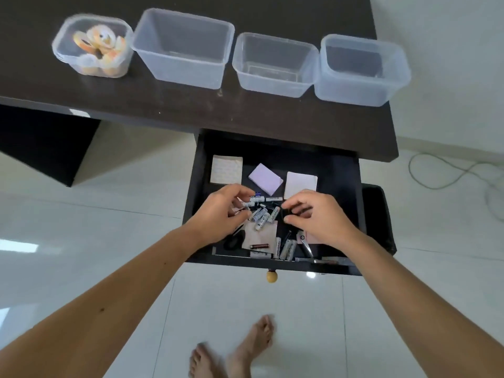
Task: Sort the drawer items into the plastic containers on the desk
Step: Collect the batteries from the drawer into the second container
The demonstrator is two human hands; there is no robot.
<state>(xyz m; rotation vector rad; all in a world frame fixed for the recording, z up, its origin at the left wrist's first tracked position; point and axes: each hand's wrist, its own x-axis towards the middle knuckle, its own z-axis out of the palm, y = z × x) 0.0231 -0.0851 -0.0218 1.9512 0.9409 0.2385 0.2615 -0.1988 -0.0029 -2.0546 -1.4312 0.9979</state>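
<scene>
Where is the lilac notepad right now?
In the head view, the lilac notepad lies at the back of the open drawer, between a beige square sheet on its left and a white square pad on its right, just beyond both hands.

We see dark print running along the white batteries (261,217) in the drawer (354,186), and more on the batteries standing against its front edge (286,249), but the lettering is too small and blurred for us to read. Nothing else in view carries legible text, numbers or signs.
</scene>
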